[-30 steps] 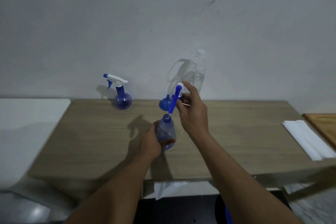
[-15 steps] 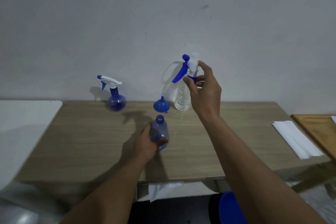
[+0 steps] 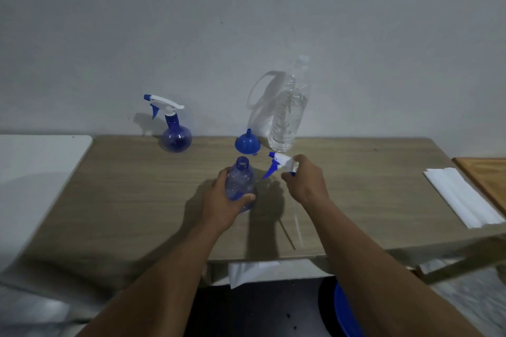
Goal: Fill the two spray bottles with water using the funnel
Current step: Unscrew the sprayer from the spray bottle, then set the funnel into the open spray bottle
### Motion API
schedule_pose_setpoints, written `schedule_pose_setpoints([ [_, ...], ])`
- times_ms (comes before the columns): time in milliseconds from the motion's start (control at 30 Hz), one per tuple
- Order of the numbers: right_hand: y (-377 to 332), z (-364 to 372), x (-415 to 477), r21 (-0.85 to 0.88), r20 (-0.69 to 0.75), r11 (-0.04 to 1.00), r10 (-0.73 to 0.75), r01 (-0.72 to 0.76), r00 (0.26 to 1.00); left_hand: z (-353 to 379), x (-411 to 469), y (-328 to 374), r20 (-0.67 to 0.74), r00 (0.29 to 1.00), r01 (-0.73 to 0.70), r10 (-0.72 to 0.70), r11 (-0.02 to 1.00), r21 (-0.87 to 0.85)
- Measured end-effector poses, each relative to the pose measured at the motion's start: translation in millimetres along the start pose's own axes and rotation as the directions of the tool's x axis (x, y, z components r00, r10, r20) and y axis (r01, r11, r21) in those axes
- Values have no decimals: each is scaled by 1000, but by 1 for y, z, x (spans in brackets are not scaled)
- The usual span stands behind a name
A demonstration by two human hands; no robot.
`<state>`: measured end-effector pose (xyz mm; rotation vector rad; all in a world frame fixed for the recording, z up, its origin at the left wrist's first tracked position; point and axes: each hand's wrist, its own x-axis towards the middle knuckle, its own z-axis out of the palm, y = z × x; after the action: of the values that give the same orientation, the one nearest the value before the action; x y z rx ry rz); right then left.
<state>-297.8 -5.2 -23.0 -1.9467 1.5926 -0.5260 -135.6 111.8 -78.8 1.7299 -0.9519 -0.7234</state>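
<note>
With the left hand (image 3: pixel 224 200) wrapped around the open-necked translucent blue spray bottle (image 3: pixel 240 186) at frame centre and the right hand (image 3: pixel 305 180) pinching its white-and-blue trigger head (image 3: pixel 282 163), the trailing dip tube could catch the inverted blue plastic funnel (image 3: pixel 246 143) just behind and topple it.

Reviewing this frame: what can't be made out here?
Head view only:
- Lower part of the open spray bottle: covered by the left hand.
- Collar of the sprayer head: hidden in the right hand.
- Blue object below the table: cut off by the bottom edge.
</note>
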Motion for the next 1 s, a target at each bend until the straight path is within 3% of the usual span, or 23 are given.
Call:
schedule_pose_setpoints([
  [233,25,41,6,-79,147,995,73,-62,986,-2,-2,5,2,999,-35,35,998,56],
  [500,31,46,17,-151,179,986,91,-64,980,1,-5,4,-44,999,-12,14,998,55],
  [633,21,40,18,-245,103,970,30,-4,994,2,-5,2,-63,997,-29,32,998,49],
  [733,4,40,27,-199,54,977,-61,71,997,3,-4,-3,-72,997,-36,39,999,40],
  [1000,-23,81,86,-60,154,976,-197,208,968,7,0,-11,-109,991,-70,75,996,53],
])
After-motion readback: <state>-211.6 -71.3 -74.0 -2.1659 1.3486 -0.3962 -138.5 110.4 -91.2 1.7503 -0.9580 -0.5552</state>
